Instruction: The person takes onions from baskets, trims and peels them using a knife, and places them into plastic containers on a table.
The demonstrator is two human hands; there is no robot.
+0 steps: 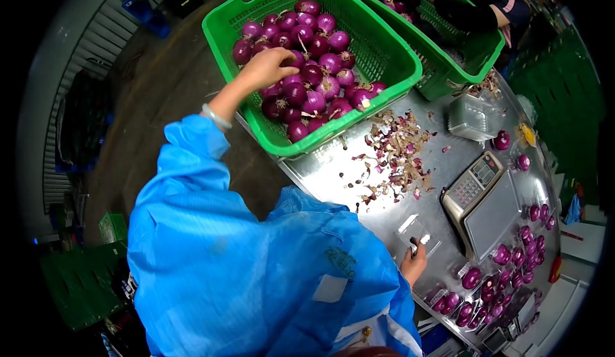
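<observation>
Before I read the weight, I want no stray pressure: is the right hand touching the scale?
Apart: the head view shows bare steel tabletop between the right hand and the scale.

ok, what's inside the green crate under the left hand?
Piled red onions. The left hand hides a few; upper onions cover whatever lies beneath, including the green crate floor there.

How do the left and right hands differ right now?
The left hand is over purple onions in the near green basket, while the right hand is at the steel table, gripping a small dark tool. The left hand wears a pale wristband; none shows on the right hand. Both are ungloved.
</observation>
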